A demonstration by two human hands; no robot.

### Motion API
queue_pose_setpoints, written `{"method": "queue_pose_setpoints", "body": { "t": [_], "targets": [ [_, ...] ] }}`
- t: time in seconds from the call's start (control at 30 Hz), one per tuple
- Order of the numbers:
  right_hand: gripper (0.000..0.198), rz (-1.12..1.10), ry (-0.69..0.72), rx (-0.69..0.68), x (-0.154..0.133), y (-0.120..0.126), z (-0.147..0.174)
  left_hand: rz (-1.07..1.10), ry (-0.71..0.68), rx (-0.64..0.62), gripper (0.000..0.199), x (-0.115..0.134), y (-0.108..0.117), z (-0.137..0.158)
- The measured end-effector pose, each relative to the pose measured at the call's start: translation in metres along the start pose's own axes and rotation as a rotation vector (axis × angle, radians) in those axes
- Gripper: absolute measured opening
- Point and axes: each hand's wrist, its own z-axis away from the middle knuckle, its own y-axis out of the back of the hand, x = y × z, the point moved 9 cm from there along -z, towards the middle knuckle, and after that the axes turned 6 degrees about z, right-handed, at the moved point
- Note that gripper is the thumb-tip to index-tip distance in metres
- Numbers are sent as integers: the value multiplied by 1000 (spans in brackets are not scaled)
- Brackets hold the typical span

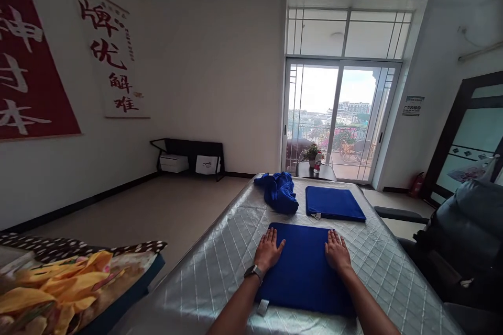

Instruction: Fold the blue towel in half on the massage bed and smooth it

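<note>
A flat blue folded cloth (302, 272) lies in front of me on the silver quilted table cover (212, 267), a white tag at its near left corner. My left hand (269, 249), with a watch on the wrist, rests flat on the cloth's left edge, fingers stretched forward. On the right edge my right hand (337, 250) lies flat as well, fingers pointing away from me. Neither hand grips anything. Beyond them sits a neatly folded blue cloth stack (334, 202), also tagged. To its left is a crumpled blue cloth (280, 192).
A bottle (317, 162) and a potted plant (310, 152) stand on a small table past the far end. Yellow cloth (66, 282) lies on a surface at the lower left. A dark padded chair (463, 230) is at the right, and a black bench (188, 159) stands by the wall.
</note>
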Motion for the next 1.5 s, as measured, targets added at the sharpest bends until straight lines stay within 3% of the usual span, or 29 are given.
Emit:
{"method": "queue_pose_setpoints", "body": {
  "t": [0.27,0.37,0.47,0.63,0.73,0.8,0.9,1.13,1.23,1.33,1.5],
  "targets": [
    [68,-83,-11,-45,4,-17,35,-51,-12,-2,78,-6,-2,-1],
    [68,-107,-14,-33,6,-21,40,-87,-26,61,76,7,3,-4],
    [67,-119,-9,-15,6,-22,40,-43,-120,136,76,54,-1,-2],
    [64,-112,13,-6,6,-24,40,121,-382,4,74,169,-47,17],
    [63,-80,18,-18,7,-25,41,171,-372,-70,73,194,-65,26],
    [63,-80,18,-25,7,-25,41,165,-350,-97,71,188,-67,29],
    [66,-101,5,-29,7,-23,40,118,-315,-102,70,158,-56,29],
    [66,-131,-19,-15,7,-25,39,-25,-92,-80,83,34,-16,35],
    [66,-120,-12,-10,7,-25,40,-34,-46,-59,83,-2,-4,43],
    [66,-77,7,-2,5,-21,41,-14,-38,-38,82,-13,2,49],
    [67,-43,38,18,5,-18,55,10,-36,-14,82,-10,0,48]
  ]
}}
